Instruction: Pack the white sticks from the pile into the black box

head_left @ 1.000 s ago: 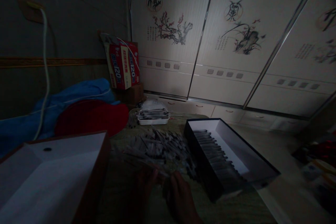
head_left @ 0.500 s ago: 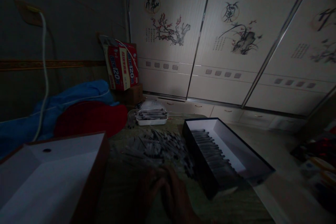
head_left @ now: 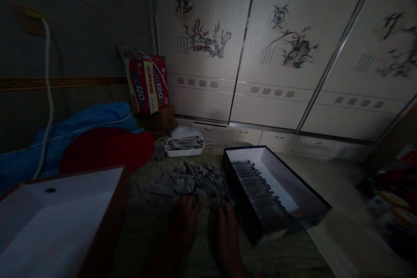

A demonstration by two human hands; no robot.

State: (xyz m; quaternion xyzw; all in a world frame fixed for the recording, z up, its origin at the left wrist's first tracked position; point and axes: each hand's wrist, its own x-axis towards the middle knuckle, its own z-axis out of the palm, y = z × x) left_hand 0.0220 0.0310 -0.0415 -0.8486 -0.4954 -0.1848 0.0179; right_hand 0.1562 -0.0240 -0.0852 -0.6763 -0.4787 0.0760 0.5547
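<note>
A loose heap of slim, pen-like sticks (head_left: 195,182) with dark ends lies on the table in the dim head view. My left hand (head_left: 187,221) is at the heap's near edge, its fingers bent down against the sticks. A short gap to the right, my right hand (head_left: 226,230) has its fingers curled together near the heap's right end. Both hands look closed, but darkness hides what is in them. Right of the heap stands a dark box (head_left: 243,195) with white inner walls, holding a row of similar sticks (head_left: 257,186) laid side by side.
At the left is a large brown-edged box (head_left: 114,217) with a white inside. Behind the heap, a white tray (head_left: 185,153) holds more sticks. A red round item (head_left: 107,150) and blue cloth (head_left: 97,115) lie back left, near a red carton (head_left: 148,84). Sliding cabinet doors (head_left: 202,100) stand behind.
My hands were together in front of the heap; now they are apart, the left reaching to the heap and the right shifted rightward. The view has turned slightly.
</note>
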